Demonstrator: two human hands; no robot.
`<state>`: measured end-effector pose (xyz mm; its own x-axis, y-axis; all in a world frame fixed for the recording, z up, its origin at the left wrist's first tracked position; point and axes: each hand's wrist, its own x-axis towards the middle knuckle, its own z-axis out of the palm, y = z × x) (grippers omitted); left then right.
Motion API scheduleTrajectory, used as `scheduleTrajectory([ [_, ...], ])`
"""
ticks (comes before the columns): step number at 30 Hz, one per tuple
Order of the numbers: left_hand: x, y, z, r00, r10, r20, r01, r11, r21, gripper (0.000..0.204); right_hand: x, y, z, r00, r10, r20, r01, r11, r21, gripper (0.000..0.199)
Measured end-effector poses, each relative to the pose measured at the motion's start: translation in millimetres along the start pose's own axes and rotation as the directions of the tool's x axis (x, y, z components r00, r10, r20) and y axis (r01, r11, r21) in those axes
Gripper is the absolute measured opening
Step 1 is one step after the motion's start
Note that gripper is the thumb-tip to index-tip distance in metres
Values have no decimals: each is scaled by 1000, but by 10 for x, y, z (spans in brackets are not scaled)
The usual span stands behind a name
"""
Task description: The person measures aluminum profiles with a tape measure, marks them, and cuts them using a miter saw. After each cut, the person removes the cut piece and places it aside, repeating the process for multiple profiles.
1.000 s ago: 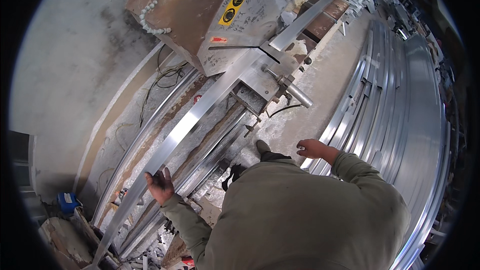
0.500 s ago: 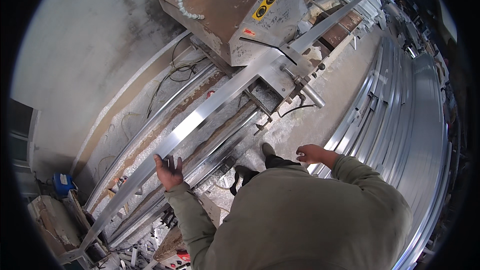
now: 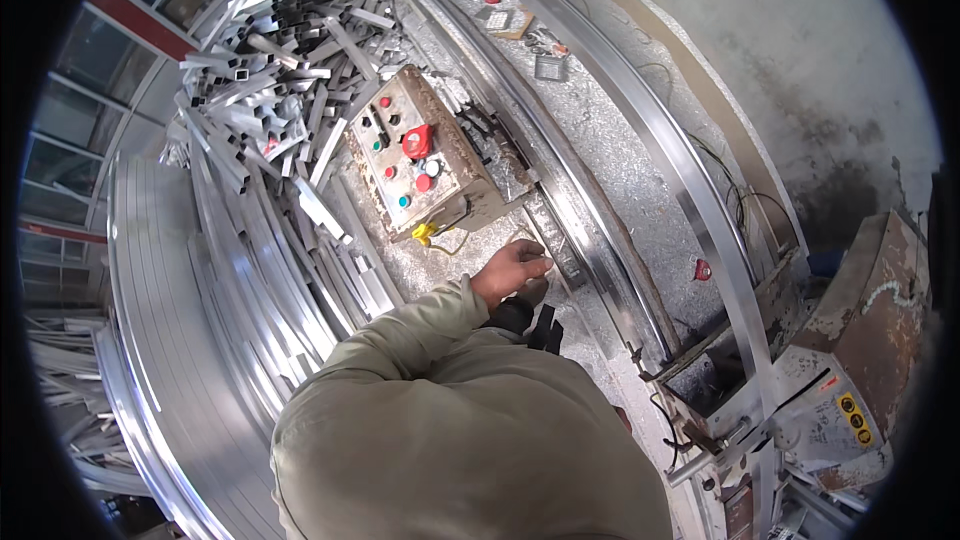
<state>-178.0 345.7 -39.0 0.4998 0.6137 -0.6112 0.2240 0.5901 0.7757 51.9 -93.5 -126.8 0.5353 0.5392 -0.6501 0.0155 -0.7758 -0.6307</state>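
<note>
My left hand (image 3: pixel 508 272) is in front of my body with its fingers curled together. Whether anything is inside them is hidden. It is apart from the long aluminium bar (image 3: pixel 668 140), which runs along the machine on the right. Just beyond the hand stands a worn control box (image 3: pixel 398 155) with red, green and black buttons and a larger red knob (image 3: pixel 417 141). A yellow fitting (image 3: pixel 424 233) hangs at its near edge. My right hand is out of view behind my torso.
Aluminium offcuts (image 3: pixel 270 90) lie in a heap at the far left. Long stacked profiles (image 3: pixel 175 280) fill the left side. A steel rail (image 3: pixel 560 180) runs between the box and the bar. At the lower right sits the saw housing (image 3: pixel 840 390) with a yellow warning label.
My view has swung round from the saw toward the control box. My left hand has come off the aluminium bar and moved in front of my body. My right hand has left the view.
</note>
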Motion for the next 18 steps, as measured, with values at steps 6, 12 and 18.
scheduleTrajectory([
  [6,-1241,-1405,-1227,867,-41,-496,129,981,144,68,526,-266,85,942,-136,307,242,909,-340,40],
  [12,-1437,-2168,-2275,748,3,-664,100,988,118,67,675,-1169,506,897,-300,325,439,696,-568,36],
  [18,-1763,-2442,-3560,685,30,-728,119,981,153,59,483,-2546,1777,796,-461,392,602,669,-435,26],
])
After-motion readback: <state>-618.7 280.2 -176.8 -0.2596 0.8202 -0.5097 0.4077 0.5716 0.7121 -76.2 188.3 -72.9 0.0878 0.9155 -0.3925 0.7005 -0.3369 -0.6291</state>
